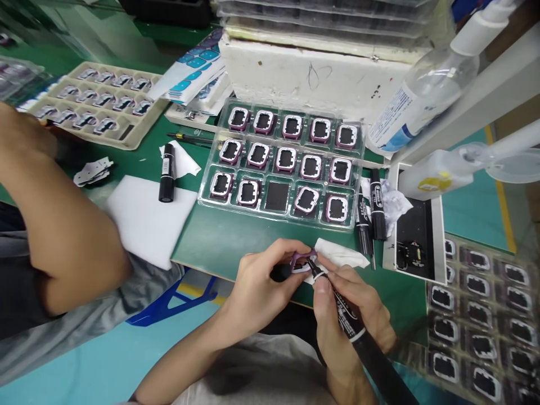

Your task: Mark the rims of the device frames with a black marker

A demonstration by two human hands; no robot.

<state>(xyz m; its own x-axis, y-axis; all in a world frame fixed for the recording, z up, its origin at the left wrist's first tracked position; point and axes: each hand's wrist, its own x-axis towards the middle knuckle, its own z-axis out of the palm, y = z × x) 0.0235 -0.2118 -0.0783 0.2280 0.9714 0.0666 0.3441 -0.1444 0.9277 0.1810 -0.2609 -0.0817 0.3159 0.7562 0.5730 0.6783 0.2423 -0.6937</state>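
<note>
**Small purple frame held for marker work: handling notes**

The left hand [257,281] pinches a small purple square frame with a silvery inner rim [300,262] between thumb and fingertips, just above the near edge of the green work mat [219,242]. The right hand [352,306] is closed around a black marker pen with a white band [348,323], its tip touching the frame's edge. A folded white wipe [341,254] lies just behind the frame.

Judgement: the frame looks light, rigid and thin-walled, with a smooth finish that could slip or mark. It is best held by its outer side edges, as now, keeping fingers off the inner rim.

The clear plastic tray of matching frames [282,163] sits beyond, one pocket vacant. Another person's arm [63,225] rests at the left, well apart.
</note>
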